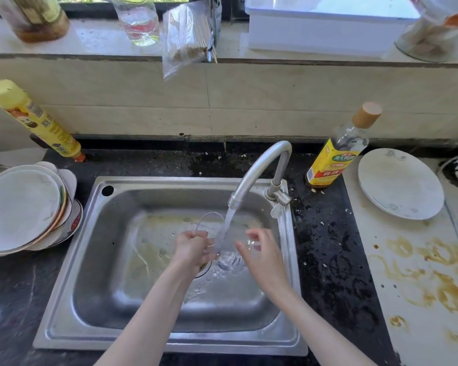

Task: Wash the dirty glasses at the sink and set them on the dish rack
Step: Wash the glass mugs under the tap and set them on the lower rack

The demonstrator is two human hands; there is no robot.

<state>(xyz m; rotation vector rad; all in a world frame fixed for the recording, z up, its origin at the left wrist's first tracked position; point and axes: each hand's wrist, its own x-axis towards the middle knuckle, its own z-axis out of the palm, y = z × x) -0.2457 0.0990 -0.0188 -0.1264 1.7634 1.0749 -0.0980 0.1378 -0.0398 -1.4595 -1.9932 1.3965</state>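
Dark speckled worktop (pixel 325 249) surrounds a steel sink (pixel 111 262) under a tiled wall, with stacked plates (pixel 24 210) at the left and a lone plate (pixel 399 183) at the right. Water runs from the tap (pixel 259 170) onto a clear glass (pixel 212 231) held over the basin, so the rinsing step looks to be in hand. No dish rack is in view. The left hand (pixel 193 249) grips the glass, fingers curled round its lower part, rim tilted up and away. The right hand (pixel 262 254) hovers just beside the stream, fingers (pixel 254 233) loosely curled; whether they touch the glass I cannot tell. Next, the glass probably needs turning under the flow, held firmly, since wet glass is slippery.
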